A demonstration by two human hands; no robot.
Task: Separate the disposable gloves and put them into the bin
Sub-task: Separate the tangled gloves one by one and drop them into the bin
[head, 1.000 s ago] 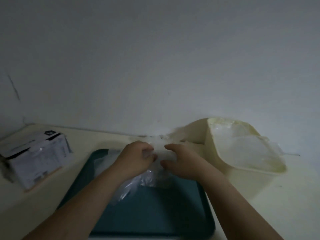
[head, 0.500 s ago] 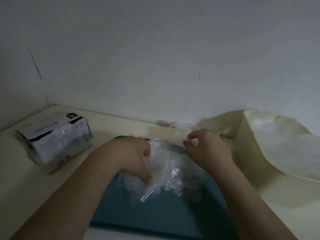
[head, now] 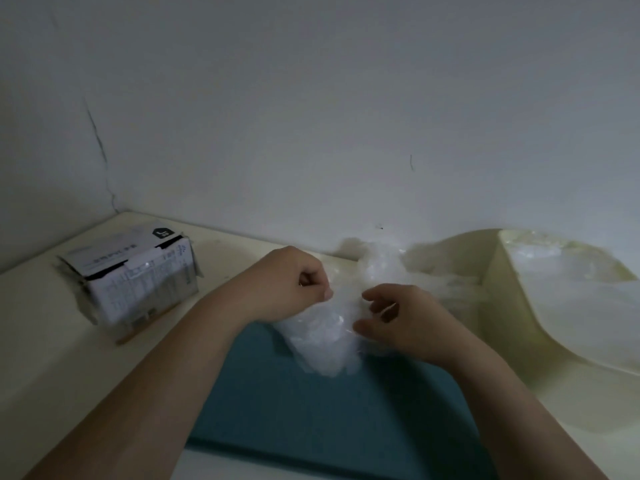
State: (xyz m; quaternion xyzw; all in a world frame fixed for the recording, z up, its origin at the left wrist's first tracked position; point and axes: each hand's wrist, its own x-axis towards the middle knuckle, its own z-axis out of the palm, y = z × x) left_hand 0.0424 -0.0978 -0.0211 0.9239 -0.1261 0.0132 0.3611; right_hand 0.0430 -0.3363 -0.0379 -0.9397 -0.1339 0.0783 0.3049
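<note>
Left hand: was closed in a fist, and a fold of clear film was pinched at its fingertips, at the upper left edge of the clump.
Right hand: was curled, with the thumb laid against the film on the clump's right side; whether a layer was actually pinched could not be told.
Clump of gloves: was held up between the two hands, touching both, over the far end of the tray. Its long axis was seen to run from the wall side down toward the person.
Tray: teal, was set on the counter directly beneath the hands.
Bin: cream, was placed to the right of the hands, just beyond the right hand, with loose film already seen inside it.
Nearer hand: the right hand was judged closer to the bin, so a freed glove would be carried rightward.
Box: was left well apart on the left, untouched.
</note>
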